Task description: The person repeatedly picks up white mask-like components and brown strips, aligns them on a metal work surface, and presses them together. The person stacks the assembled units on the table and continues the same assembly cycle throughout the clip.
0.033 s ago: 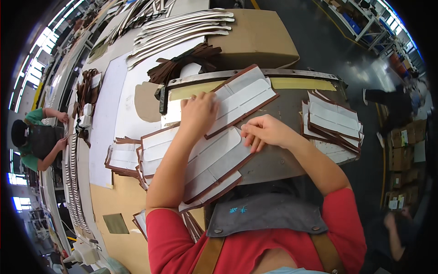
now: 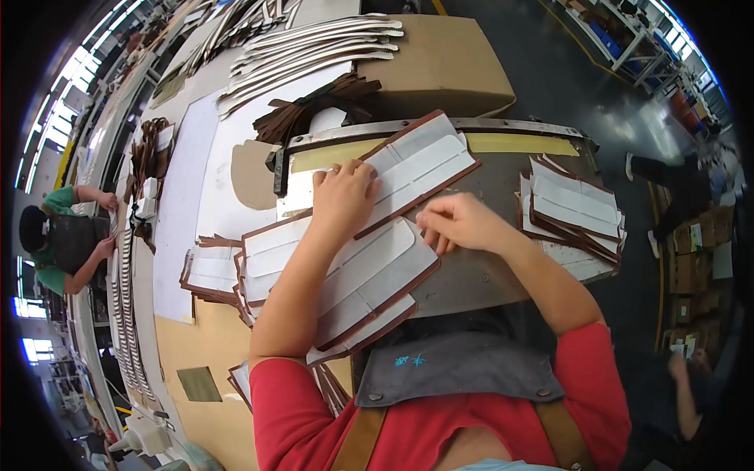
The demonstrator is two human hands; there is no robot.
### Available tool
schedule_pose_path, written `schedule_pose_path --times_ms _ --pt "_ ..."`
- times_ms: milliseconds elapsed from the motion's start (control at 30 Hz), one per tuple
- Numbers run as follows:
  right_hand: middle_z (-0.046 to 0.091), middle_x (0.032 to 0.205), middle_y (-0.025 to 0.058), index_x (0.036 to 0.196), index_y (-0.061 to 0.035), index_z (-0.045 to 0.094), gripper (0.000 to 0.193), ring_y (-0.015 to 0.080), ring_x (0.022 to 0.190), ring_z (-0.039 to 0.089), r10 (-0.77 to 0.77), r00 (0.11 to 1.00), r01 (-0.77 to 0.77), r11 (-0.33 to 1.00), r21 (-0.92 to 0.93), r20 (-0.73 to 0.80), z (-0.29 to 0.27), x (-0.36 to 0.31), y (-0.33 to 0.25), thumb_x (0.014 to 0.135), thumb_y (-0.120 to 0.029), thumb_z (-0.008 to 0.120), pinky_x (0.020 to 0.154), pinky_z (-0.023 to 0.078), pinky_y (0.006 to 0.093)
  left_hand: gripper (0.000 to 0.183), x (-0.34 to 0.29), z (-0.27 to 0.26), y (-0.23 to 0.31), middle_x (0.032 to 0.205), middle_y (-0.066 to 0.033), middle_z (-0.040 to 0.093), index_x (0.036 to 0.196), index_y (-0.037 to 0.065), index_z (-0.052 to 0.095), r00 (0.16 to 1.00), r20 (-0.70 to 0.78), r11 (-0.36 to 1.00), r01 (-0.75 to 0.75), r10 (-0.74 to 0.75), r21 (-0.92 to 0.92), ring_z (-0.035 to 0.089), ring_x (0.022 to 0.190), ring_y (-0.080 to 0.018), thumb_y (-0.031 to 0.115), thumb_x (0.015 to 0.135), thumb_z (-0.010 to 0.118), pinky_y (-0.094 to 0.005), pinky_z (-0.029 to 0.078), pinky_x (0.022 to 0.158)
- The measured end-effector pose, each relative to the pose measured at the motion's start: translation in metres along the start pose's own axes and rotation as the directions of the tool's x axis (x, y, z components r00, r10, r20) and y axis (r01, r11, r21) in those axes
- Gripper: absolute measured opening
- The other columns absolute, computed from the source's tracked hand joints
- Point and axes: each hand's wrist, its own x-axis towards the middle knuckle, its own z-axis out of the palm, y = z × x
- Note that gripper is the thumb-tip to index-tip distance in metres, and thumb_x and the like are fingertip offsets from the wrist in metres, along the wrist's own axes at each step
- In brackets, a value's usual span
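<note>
A long brown-edged panel with a white backing (image 2: 428,169) lies slanting across the dark metal work plate (image 2: 479,282). At its left edge is my left hand (image 2: 343,196), fingers bent and closed against the panel. Below it lies a second brown-edged white panel (image 2: 377,271) on top of others, partly covered by my left forearm. Beside this panel's upper right corner is my right hand (image 2: 459,222), thumb and fingers drawn together. Whether a small thing sits between those fingertips is hidden.
More panels are stacked at the right (image 2: 577,206) and left (image 2: 212,271). Brown strips (image 2: 314,110) lie before a cardboard box (image 2: 444,63), with long white-and-brown strips (image 2: 314,47) beyond. At far left a co-worker (image 2: 71,239) handles strips; another person (image 2: 691,177) stands at right.
My right hand has curled its fingers in more and lifted slightly off the lower panel's corner. My left hand has shifted very little; the panels look unmoved.
</note>
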Motion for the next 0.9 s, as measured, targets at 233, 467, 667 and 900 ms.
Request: schedule_pose_path --times_ms 233,467,667,900 --pt "0.064 0.105 0.0118 0.105 -0.0039 0.064 0.024 0.0288 0.098 0.058 -0.808 0.535 0.218 0.414 -0.884 -0.246 -0.050 0.051 0.031 0.086 -0.018 0.059 0.085 0.045 0.0381 0.044 0.005 0.025 -0.003 0.138 -0.0168 0.041 0.128 0.006 0.047 0.996 -0.021 0.983 -0.081 0.086 0.165 0.041 0.127 -0.0305 0.034 0.094 0.043 -0.0451 0.024 0.108" --pt "0.059 0.119 0.0109 0.112 -0.0078 0.061 0.030 0.0307 0.111 0.052 -0.739 0.644 0.158 0.381 -0.911 -0.197 -0.050 0.049 0.034 0.088 -0.025 0.056 0.094 0.041 0.0404 0.046 0.010 0.017 -0.010 0.144 -0.0140 0.034 0.136 0.013 0.040 0.993 0.108 0.995 -0.053 0.043 0.088 0.030 0.134 -0.0324 0.034 0.095 0.041 -0.0460 0.020 0.111" --pt "0.055 0.127 0.0084 0.120 -0.0117 0.059 0.034 0.0306 0.119 0.049 -0.660 0.715 0.073 0.399 -0.914 -0.231 -0.047 0.045 0.041 0.090 -0.027 0.054 0.098 0.039 0.0396 0.048 0.008 0.023 -0.012 0.144 -0.0120 0.035 0.138 0.017 0.038 0.994 0.083 0.997 -0.068 0.065 0.028 0.028 0.135 -0.0333 0.037 0.095 0.041 -0.0444 0.021 0.111" --pt "0.055 0.125 0.0084 0.120 -0.0112 0.058 0.034 0.0302 0.117 0.049 -0.700 0.681 0.055 0.341 -0.938 -0.215 -0.052 0.048 0.042 0.089 -0.026 0.055 0.098 0.039 0.0395 0.048 0.012 0.025 -0.006 0.144 -0.0111 0.035 0.137 0.017 0.040 0.998 0.037 0.996 -0.060 0.057 0.060 0.030 0.133 -0.0338 0.038 0.094 0.044 -0.0441 0.024 0.109"
